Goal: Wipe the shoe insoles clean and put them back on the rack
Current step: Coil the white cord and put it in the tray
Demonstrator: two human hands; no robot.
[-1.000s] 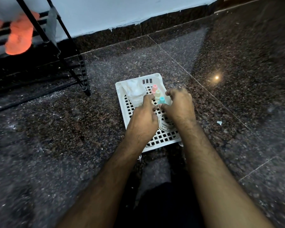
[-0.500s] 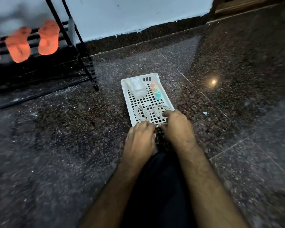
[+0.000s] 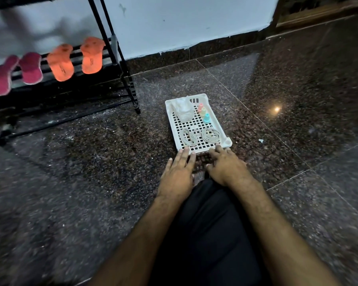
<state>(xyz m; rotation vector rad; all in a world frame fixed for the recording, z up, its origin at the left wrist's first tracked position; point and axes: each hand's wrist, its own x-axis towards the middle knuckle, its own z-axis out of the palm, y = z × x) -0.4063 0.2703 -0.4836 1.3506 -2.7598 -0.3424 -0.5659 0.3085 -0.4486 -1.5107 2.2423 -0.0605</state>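
White plastic tray [image 3: 172,118] sits on the dark granite floor [image 3: 91,162] at centre frame, your two hands at its near edge.

Your left hand [image 3: 178,174] lies flat with fingers straight and slightly spread, fingertips touching the tray's near rim; your right hand [image 3: 225,166] rests beside it, fingers relaxed, holding nothing. Inside the tray you have a crumpled white cloth [image 3: 183,110] at the far end, three small pastel bottles [image 3: 204,113] beside it, and coiled white laces [image 3: 198,136] nearer you. In the upper left, two orange insoles [image 3: 77,58] and two pink insoles [image 3: 17,73] lie on the black rack [image 3: 120,65].
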